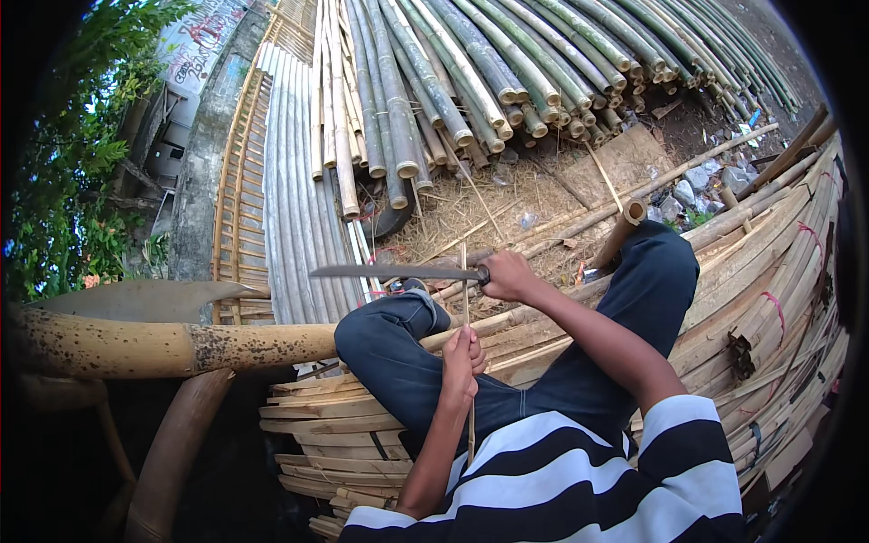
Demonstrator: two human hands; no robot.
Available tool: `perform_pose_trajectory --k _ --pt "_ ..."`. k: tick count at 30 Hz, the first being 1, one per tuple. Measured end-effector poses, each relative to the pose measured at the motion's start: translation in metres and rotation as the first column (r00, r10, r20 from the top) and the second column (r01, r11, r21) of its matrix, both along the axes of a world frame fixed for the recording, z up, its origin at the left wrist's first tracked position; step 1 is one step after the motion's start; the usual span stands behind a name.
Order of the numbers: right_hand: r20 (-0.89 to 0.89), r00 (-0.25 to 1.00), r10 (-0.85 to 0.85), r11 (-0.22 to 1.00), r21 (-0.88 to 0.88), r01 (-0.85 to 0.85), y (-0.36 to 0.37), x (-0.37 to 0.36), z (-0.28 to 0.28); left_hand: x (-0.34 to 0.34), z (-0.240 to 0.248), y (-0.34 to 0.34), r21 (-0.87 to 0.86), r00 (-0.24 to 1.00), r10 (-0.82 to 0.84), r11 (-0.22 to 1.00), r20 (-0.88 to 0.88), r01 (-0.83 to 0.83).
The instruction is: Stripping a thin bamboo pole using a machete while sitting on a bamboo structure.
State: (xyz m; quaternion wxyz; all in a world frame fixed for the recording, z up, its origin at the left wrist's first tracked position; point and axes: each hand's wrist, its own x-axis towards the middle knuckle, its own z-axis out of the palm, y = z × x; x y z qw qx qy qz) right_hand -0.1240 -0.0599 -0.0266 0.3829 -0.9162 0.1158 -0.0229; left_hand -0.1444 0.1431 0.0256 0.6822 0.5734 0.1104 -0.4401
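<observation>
Piled bamboo poles (516, 63), grey corrugated sheeting (294, 181) beside a slatted frame (237, 208), green foliage (77, 204)

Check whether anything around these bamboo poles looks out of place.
Yes: clear plastic litter lies on the ground beyond the right hand, looking discarded. A dark, ragged patch interrupts the pale split bamboo on the right; its cause is unclear.

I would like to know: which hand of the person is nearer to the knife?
The right. The right hand grips the knife itself; the left hand is apart from it, holding the thin stick closer to the body.
</observation>
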Motion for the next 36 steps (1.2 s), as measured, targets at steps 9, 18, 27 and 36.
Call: perform_pose_trajectory --k 9,18,27,36 --pt "-0.262 0.736 -0.625 0.516 0.568 0.641 -0.073 -0.003 -0.046 0.016 0.012 0.018 -0.397 0.888 -0.228 0.916 -0.399 0.057" --pt "-0.138 0.962 -0.236 0.932 0.250 0.264 -0.021 -0.012 -0.005 0.063 -0.023 0.022 -0.517 0.786 -0.248 0.850 -0.566 -0.103" --pt "-0.157 0.987 0.042 0.995 0.094 -0.027 0.020 -0.015 0.003 0.053 -0.047 0.019 -0.356 0.944 -0.203 0.929 -0.260 0.101" --pt "-0.102 0.990 0.099 0.993 0.075 -0.091 0.035 -0.018 -0.016 0.041 -0.058 0.006 -0.341 0.971 -0.171 0.934 -0.167 0.106"
